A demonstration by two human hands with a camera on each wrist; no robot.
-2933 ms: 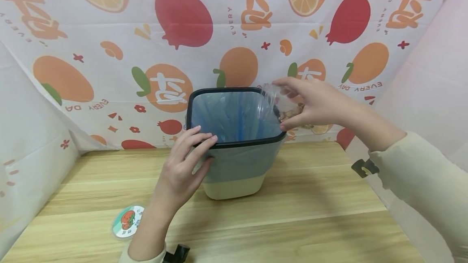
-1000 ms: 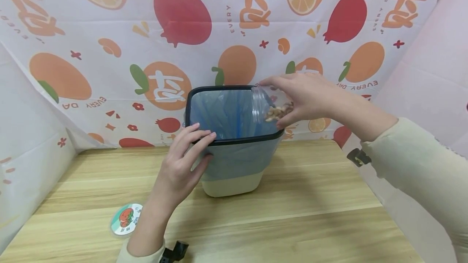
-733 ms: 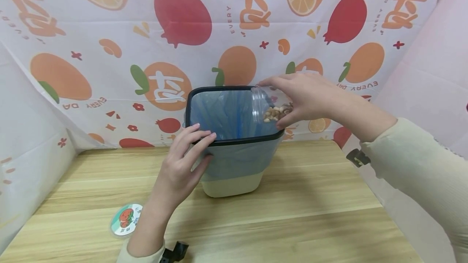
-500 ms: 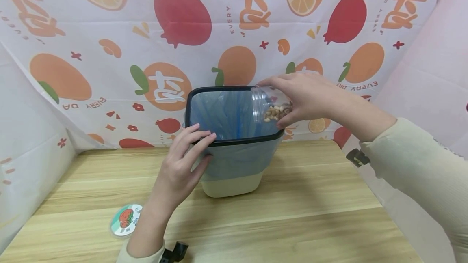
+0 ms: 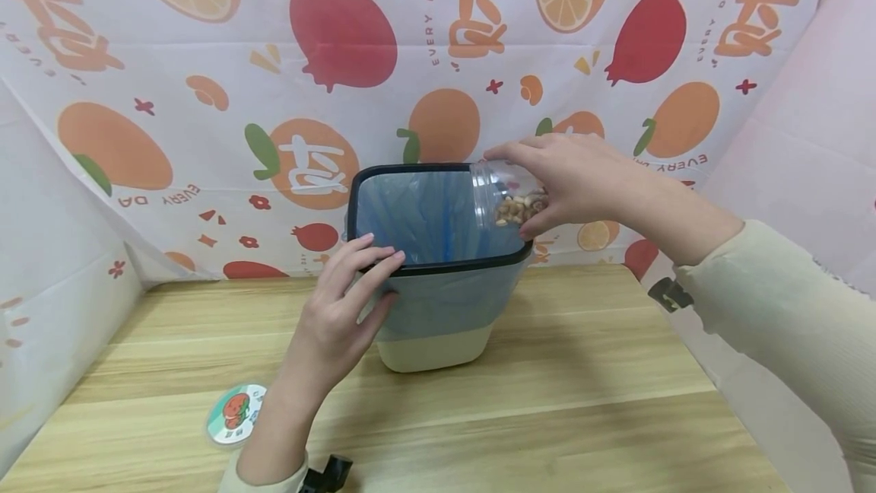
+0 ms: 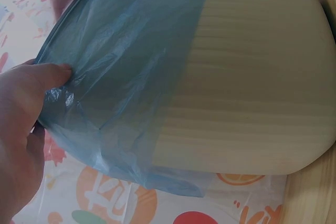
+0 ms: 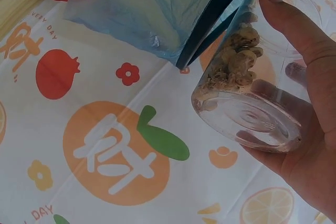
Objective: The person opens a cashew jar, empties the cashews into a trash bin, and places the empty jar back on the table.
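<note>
My right hand (image 5: 571,177) holds a clear plastic jar (image 7: 252,103), its fingers and thumb around the sides. The jar lies tipped on its side over the right part of a trash bin (image 5: 434,352), its mouth turned left over the bin's inside. Tan and brown nut-like pieces (image 7: 239,59) lie along the jar's lower wall. A blue bag (image 5: 452,299) lines the bin and folds down over its outside. My left hand (image 5: 342,310) grips the black rim (image 5: 465,266) at the near left corner, its thumb on the outside of the bag.
A round lid (image 5: 236,413) with a fruit picture lies on the wooden table (image 5: 547,417), partly behind my left forearm. The fruit-print cloth (image 5: 424,59) hangs close behind the bin, and white cloth walls stand on both sides.
Since the earliest frame, my right hand has moved slightly left, bringing the jar further over the bin. The nut-like pieces show more clearly in it. My left hand has stayed at the rim.
</note>
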